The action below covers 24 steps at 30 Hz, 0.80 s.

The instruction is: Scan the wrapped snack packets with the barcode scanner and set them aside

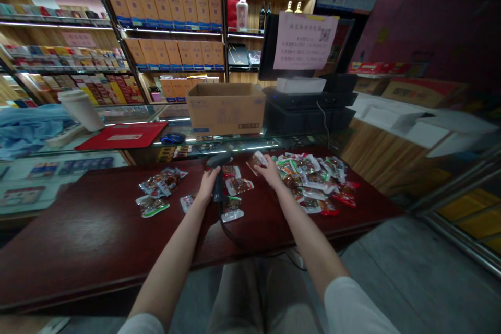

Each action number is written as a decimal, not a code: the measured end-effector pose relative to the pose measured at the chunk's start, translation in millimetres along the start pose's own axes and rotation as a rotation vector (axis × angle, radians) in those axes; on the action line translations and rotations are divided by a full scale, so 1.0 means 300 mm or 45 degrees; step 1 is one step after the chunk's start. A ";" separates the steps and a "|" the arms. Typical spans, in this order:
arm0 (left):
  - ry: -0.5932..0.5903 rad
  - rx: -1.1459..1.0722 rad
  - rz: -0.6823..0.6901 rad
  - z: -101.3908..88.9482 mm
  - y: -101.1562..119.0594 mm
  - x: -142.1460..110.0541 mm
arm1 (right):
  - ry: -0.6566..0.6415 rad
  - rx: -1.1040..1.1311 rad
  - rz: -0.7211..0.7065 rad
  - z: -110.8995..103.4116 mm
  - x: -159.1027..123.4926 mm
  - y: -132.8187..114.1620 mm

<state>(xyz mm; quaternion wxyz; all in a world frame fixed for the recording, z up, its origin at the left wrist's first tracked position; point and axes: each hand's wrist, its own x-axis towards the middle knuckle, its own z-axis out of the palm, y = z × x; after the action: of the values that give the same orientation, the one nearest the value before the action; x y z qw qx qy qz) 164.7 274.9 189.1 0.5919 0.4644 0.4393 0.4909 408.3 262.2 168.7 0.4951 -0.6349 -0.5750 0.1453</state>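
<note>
My left hand point(208, 183) is wrapped round the handle of a black barcode scanner point(218, 173), whose cable runs back toward me over the dark red table point(94, 229). My right hand point(269, 171) pinches a small snack packet point(257, 159) just right of the scanner's head. A few loose packets point(235, 195) lie between my hands. Right of my right hand spreads a heap of snack packets point(313, 180). A smaller group of packets point(158, 190) lies left of my left hand.
Behind the table runs a glass counter with an open cardboard box point(226, 108), a black register with monitor point(309, 99), a red mat point(123, 135), a blue mouse point(173, 138) and a white cup point(81, 109). Shelves of boxed goods fill the back wall.
</note>
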 end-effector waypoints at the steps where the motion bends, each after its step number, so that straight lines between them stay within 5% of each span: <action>1: 0.002 -0.005 0.012 0.007 0.003 -0.004 | -0.006 0.241 0.067 -0.022 -0.008 0.000; 5: -0.074 0.010 0.005 0.070 0.031 -0.031 | 0.016 0.841 0.232 -0.120 -0.048 0.004; 14: -0.520 0.039 -0.045 0.258 0.025 -0.064 | 0.281 0.619 0.104 -0.184 -0.113 0.059; 24: -0.418 -0.017 -0.135 0.235 -0.027 -0.064 | 0.304 0.593 0.109 -0.190 -0.138 0.080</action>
<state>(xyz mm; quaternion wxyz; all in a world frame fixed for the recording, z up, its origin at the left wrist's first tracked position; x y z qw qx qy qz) 232.4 247.0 195.2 0.6838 0.5106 0.3575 0.3794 453.0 203.3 160.3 0.6854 -0.5403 -0.4364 0.2186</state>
